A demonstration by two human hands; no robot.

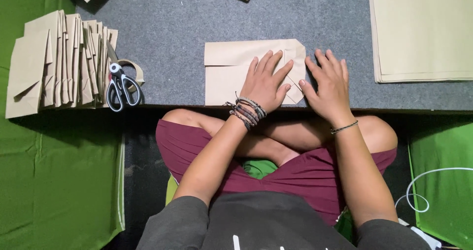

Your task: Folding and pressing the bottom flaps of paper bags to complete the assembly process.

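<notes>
Folded brown paper bag (231,72) lies flat on grey worktop (172,28). Left hand (266,85) pressed flat on its right half, fingers spread; right hand (327,87) flat, open, at its right edge, holding nothing.

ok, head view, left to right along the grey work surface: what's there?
Stack of folded paper bags → scissors → brown paper bag being folded → left hand → right hand → pile of flat paper sheets.

Both hands flat, palms down, fingers spread; left hand (266,85) just beside right hand (327,85); forearms converging forward
</notes>
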